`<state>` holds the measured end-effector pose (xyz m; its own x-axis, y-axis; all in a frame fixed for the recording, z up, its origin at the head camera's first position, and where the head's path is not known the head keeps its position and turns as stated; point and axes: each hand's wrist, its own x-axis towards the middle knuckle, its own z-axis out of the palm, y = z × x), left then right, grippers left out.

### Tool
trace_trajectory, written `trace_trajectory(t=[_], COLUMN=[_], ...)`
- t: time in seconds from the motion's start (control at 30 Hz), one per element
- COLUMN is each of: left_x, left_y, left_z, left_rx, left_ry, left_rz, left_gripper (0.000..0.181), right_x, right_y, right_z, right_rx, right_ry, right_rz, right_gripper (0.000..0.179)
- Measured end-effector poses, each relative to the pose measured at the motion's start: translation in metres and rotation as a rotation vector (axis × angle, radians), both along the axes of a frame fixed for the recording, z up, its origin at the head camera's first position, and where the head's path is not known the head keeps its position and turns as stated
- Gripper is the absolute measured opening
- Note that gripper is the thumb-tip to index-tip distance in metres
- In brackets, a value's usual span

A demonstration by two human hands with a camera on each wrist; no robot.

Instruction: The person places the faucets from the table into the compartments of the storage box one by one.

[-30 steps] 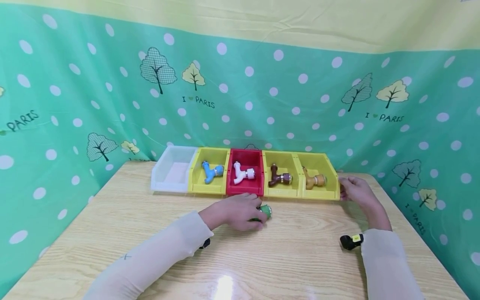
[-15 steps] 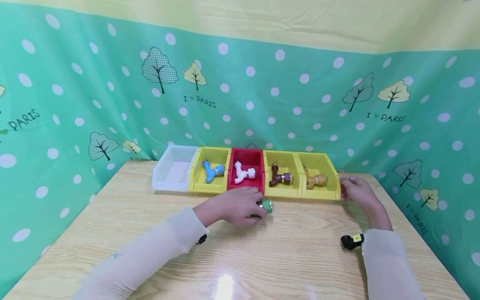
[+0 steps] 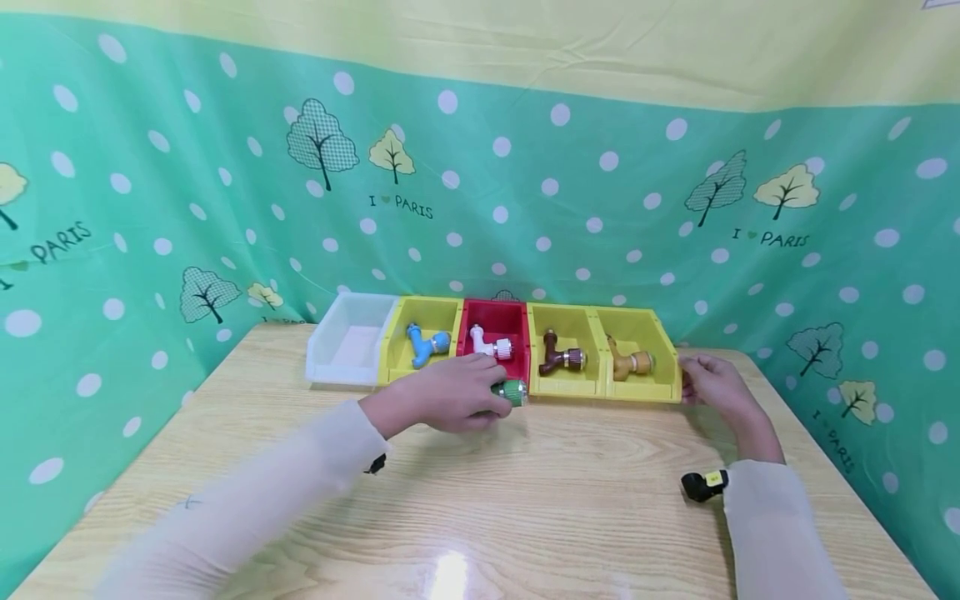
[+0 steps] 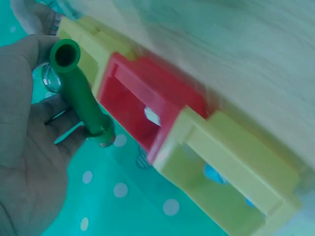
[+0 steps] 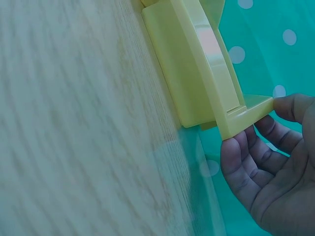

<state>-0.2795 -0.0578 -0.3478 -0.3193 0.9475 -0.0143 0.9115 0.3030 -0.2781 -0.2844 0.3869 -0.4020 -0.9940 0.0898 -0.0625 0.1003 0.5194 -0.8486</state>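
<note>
My left hand (image 3: 453, 396) grips a green tap (image 4: 83, 101) by its knob end, raised just in front of the red bin (image 3: 491, 312). In the left wrist view the tap's open spout faces the camera. A white tap (image 3: 491, 343) lies in the red bin, partly behind my fingers. At the far right, my right hand (image 3: 716, 387) pinches the side edge of the last yellow bin (image 5: 226, 110) between thumb and fingers. That bin holds an orange-yellow tap (image 3: 633, 362).
Left of the red bin are a yellow bin (image 3: 397, 367) with a blue tap (image 3: 427, 344) and a translucent white bin (image 3: 341, 372) at the row's end. A dark brown tap (image 3: 558, 354) lies in the yellow bin right of red. A patterned curtain (image 3: 480, 208) hangs behind.
My left hand has lifted the green tap from the wooden table and carried it up and leftward toward the bins. The right hand has stayed at the bin's edge.
</note>
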Motion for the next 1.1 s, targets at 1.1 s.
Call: trace_trajectory(t=[1.1], left_x=[-0.061], left_y=[-0.145], left_z=[0.024], left_rx=[0.076], left_ry=[0.149], left_rz=[0.110], left_gripper=[0.008], right_x=[0.001], right_y=[-0.001], right_z=[-0.003], right_rx=[-0.015], right_ry=[0.002], right_rz=[-0.040], right_gripper=[0.049])
